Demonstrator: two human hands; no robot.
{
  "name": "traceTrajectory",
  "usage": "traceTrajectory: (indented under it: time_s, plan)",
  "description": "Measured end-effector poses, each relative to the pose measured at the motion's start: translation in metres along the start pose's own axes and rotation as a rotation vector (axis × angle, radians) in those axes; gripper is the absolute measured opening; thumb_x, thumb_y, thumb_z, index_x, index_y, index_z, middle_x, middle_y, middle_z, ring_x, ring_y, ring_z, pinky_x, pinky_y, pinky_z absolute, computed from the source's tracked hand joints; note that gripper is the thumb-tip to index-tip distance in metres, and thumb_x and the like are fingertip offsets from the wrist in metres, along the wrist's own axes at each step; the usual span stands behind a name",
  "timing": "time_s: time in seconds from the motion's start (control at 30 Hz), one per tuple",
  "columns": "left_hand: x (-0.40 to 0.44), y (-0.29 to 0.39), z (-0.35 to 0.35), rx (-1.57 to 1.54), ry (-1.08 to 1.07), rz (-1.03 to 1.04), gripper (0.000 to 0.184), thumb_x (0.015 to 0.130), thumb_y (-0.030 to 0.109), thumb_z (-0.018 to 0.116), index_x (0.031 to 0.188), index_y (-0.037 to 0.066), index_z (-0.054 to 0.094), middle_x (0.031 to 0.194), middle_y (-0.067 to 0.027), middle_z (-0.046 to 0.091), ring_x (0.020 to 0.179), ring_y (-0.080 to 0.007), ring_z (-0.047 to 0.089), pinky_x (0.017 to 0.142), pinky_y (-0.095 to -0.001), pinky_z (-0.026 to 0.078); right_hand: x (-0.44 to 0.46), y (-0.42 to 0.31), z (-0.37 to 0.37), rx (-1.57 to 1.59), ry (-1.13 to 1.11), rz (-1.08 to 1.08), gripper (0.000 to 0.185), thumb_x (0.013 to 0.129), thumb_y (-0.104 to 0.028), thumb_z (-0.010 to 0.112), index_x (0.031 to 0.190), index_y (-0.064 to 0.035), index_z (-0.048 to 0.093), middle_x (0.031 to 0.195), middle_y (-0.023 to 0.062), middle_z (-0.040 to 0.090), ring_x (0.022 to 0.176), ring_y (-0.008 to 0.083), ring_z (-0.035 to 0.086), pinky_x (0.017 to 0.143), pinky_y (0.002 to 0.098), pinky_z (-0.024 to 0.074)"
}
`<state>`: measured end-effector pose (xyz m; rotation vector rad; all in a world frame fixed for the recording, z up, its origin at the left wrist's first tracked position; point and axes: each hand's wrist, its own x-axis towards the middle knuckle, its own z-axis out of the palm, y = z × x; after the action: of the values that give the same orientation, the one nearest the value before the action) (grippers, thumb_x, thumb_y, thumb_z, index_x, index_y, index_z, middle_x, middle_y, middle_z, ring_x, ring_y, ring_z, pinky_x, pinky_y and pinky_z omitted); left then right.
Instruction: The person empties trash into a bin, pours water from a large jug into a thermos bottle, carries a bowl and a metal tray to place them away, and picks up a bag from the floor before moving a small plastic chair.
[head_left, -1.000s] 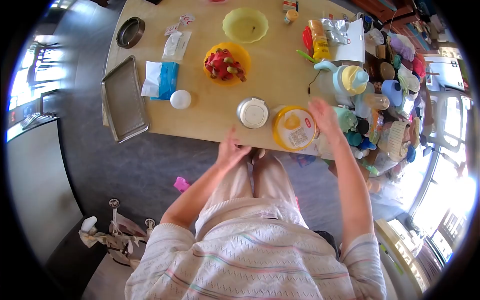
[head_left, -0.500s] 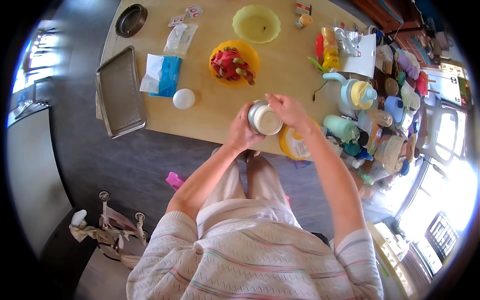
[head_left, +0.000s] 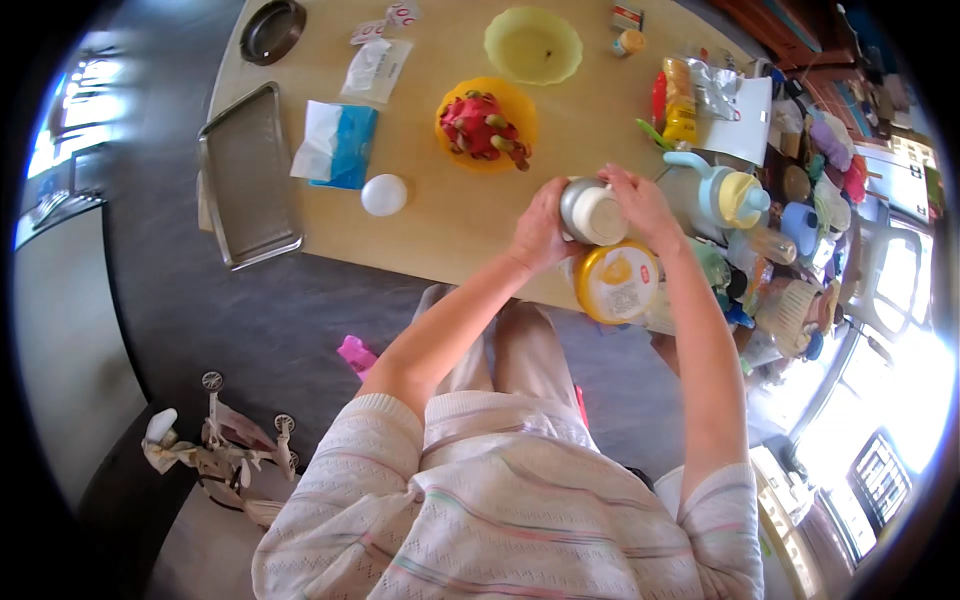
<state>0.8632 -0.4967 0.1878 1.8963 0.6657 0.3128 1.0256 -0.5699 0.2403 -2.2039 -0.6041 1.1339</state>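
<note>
One silver canister [head_left: 578,203] is held tilted; left hand [head_left: 543,225] wraps its body; right hand [head_left: 645,208] grips the opposite side, exact finger contact being unclear; location: near the table's [head_left: 450,235] front edge, beside the yellow-rimmed tub [head_left: 617,284].

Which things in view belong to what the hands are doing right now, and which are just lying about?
In use:
- silver-and-white container, between left hand and right hand

Apparently lying about:
- yellow-lidded tub, nearest the container
- dragon fruit in yellow bowl
- pale green bowl
- metal tray
- blue packet
</note>
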Motion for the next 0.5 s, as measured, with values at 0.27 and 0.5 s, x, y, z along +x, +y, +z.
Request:
traceTrajectory:
  time_s: [0.27,0.5]
  plan:
    - [-0.012,-0.001,-0.127,0.753,-0.022,0.111,0.071,0.061,0.022,0.073,0.124,0.010,0.042,0.129,-0.0135,0.039,0.120,-0.0332,0.036,0.096,-0.0425,0.034,-0.038,0.007,-0.022,0.208,0.126,0.031,0.042,0.091,-0.039,0.044,0.119,-0.0091,0.052,0.109,0.0050,0.058,0.095,0.0118,0.056,0.076,0.0260,0.0401]
    - [-0.022,-0.061,-0.202,0.780,-0.093,-0.300,0.059,0.060,0.012,0.069,0.116,0.014,0.050,0.115,-0.0115,0.048,0.105,-0.0306,0.050,0.084,-0.0406,0.044,-0.091,0.027,-0.037,0.414,0.229,0.084,0.044,0.087,-0.041,0.052,0.113,-0.0050,0.054,0.100,0.0065,0.061,0.085,0.0127,0.060,0.067,0.0247,0.0444]
